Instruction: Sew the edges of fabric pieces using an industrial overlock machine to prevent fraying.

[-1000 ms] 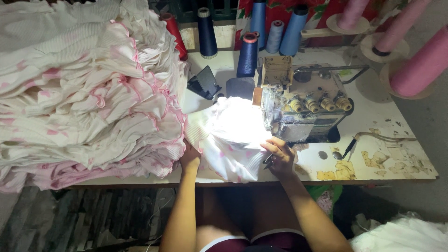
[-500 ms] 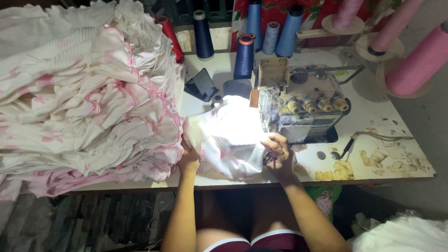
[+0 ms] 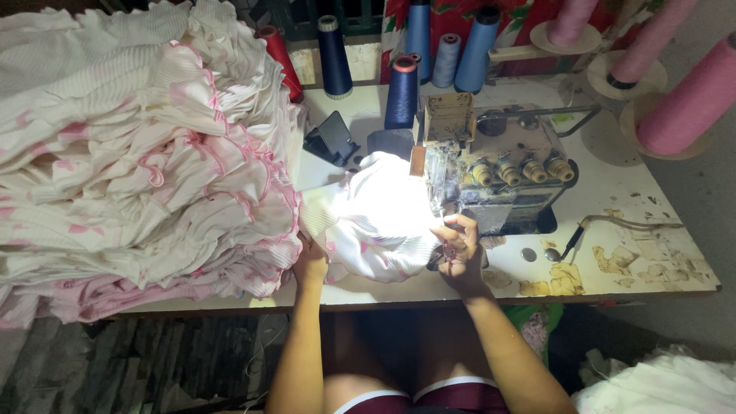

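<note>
A white fabric piece [image 3: 379,218] lies brightly lit on the sewing table [image 3: 613,192], in front of a worn overlock sewing machine [image 3: 491,165]. My left hand [image 3: 310,261] grips the fabric's left lower edge, next to the big pile. My right hand [image 3: 458,244] pinches the fabric's right edge just below the machine's needle area. The fingers of both hands are partly hidden by cloth.
A tall pile of white and pink ruffled garments [image 3: 138,161] fills the table's left half. Thread cones [image 3: 402,92] in dark blue, light blue, red and pink stand at the back and right. More white cloth [image 3: 659,387] lies on the floor at lower right.
The view has shifted slightly; my hands stay on the fabric, with the right hand a little closer to the machine. The fabric looks more bunched up.
</note>
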